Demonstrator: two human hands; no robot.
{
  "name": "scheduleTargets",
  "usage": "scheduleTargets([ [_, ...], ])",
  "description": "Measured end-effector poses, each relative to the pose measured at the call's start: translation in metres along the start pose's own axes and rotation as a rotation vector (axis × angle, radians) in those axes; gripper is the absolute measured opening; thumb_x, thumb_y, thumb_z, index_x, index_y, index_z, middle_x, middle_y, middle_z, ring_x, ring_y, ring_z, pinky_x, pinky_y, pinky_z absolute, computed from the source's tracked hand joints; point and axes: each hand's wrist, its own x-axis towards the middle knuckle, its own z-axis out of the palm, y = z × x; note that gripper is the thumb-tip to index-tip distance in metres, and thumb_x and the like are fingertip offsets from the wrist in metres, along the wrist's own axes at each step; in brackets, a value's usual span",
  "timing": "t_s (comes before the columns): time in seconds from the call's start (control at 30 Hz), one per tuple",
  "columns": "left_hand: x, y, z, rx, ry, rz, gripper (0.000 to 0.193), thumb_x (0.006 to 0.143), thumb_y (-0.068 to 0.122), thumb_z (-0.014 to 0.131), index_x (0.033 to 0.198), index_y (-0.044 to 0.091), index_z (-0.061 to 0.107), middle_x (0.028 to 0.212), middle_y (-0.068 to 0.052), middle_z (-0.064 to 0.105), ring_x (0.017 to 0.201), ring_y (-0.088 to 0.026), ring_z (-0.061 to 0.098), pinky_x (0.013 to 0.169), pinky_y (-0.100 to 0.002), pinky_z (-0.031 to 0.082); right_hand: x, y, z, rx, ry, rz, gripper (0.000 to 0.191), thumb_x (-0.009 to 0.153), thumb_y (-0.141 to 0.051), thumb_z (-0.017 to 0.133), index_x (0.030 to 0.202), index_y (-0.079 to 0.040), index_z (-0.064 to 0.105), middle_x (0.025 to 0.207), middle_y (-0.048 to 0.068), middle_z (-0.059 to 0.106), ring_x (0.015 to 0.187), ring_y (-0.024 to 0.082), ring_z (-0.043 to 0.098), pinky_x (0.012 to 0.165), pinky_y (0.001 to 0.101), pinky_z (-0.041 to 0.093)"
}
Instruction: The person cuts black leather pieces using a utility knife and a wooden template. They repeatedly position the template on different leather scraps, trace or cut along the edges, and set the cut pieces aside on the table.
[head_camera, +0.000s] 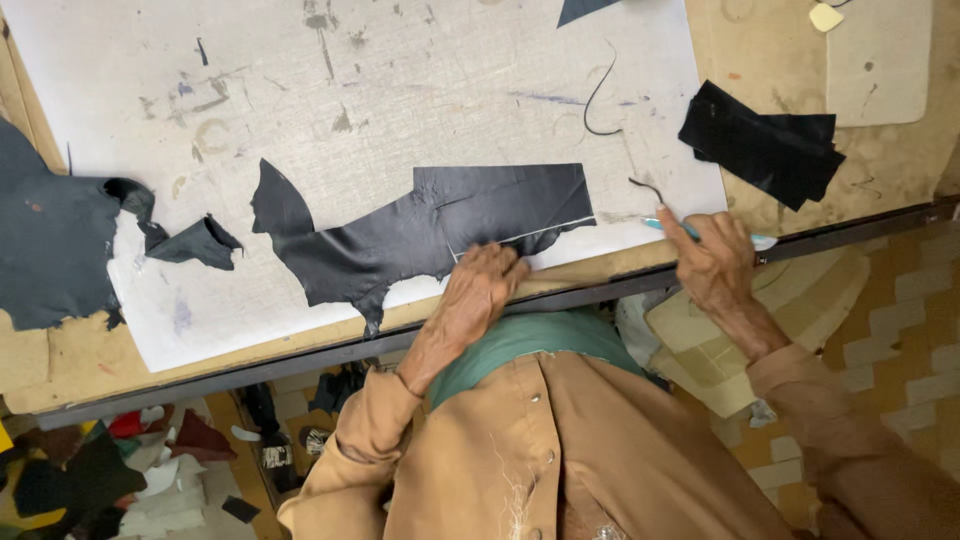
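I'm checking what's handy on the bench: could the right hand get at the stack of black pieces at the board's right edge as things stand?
Probably yes. The right hand rests at the near edge holding a light blue tool, and the black stack lies just beyond it with only bare board between.

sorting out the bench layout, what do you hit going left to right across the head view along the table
large dark leather hide → small curled leather scrap → long black leather piece → left hand pressing on it → right hand with a light blue tool → stack of black cut pieces
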Motion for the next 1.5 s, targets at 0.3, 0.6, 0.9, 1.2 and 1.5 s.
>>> scheduleTargets([
  [0.3, -0.046, -0.059, -0.046, -0.111, 0.442, -0.137, 0.02, 0.096, -0.009, 0.059, 0.101, 0.004, 0.074, 0.103, -0.009, 0.081, 0.076, -0.02, 0.074, 0.066, -0.031, 0.06, 0.069, -0.067, 0.016, 0.283, -0.137, -0.211, 0.059, 0.086, 0.003, 0.061, 0.143, -0.012, 0.063, 0.091, 0.008, 0.061, 0.086, 0.021, 0.055, 0.078, 0.0351, 0.053],
  [0.6, -0.02, 0.008, -0.007, -0.273, 0.225, 0.145, 0.042, 0.083, -0.012, 0.058, 0.121, 0.003, 0.072, 0.112, -0.016, 0.077, 0.094, -0.026, 0.077, 0.081, -0.036, 0.065, -0.006, 0.04, -0.09, 0.069, 0.563, -0.037, 0.025, 0.12, -0.015, 0.043, 0.125, 0.0, 0.063, 0.118, 0.022, 0.082, 0.068, 0.02, 0.063, 0.063, 0.0352, 0.037],
  [0.9, 0.139, -0.049, -0.023, 0.024, 0.424, -0.063, 0.039, 0.089, -0.007, 0.057, 0.123, 0.002, 0.073, 0.082, -0.018, 0.074, 0.058, -0.024, 0.066, 0.046, -0.036, 0.052, -0.102, 0.11, -0.126, 0.907, 0.814, 0.869, 0.021, 0.113, -0.009, 0.062, 0.13, -0.004, 0.073, 0.087, -0.007, 0.061, 0.063, 0.002, 0.043, 0.055, 0.0151, 0.034],
  [1.2, 0.101, -0.008, 0.032, -0.409, 0.104, 0.459, 0.038, 0.096, -0.012, 0.053, 0.119, 0.01, 0.074, 0.116, -0.012, 0.077, 0.089, -0.022, 0.077, 0.062, -0.024, 0.064, -0.017, 0.086, -0.134, 0.104, 0.33, 0.401, 0.029, 0.109, 0.004, 0.068, 0.137, 0.002, 0.073, 0.118, 0.014, 0.077, 0.088, 0.024, 0.058, 0.08, 0.0392, 0.049],
  [1.5, 0.027, 0.018, 0.026, -0.235, 0.119, 0.36, 0.044, 0.079, -0.003, 0.062, 0.121, 0.008, 0.072, 0.118, -0.011, 0.076, 0.099, -0.025, 0.076, 0.082, -0.039, 0.066, 0.001, 0.111, -0.082, 0.022, -0.07, 0.419, 0.058, 0.087, -0.001, 0.073, 0.144, 0.002, 0.061, 0.112, 0.023, 0.071, 0.099, 0.042, 0.065, 0.082, 0.0504, 0.051],
])
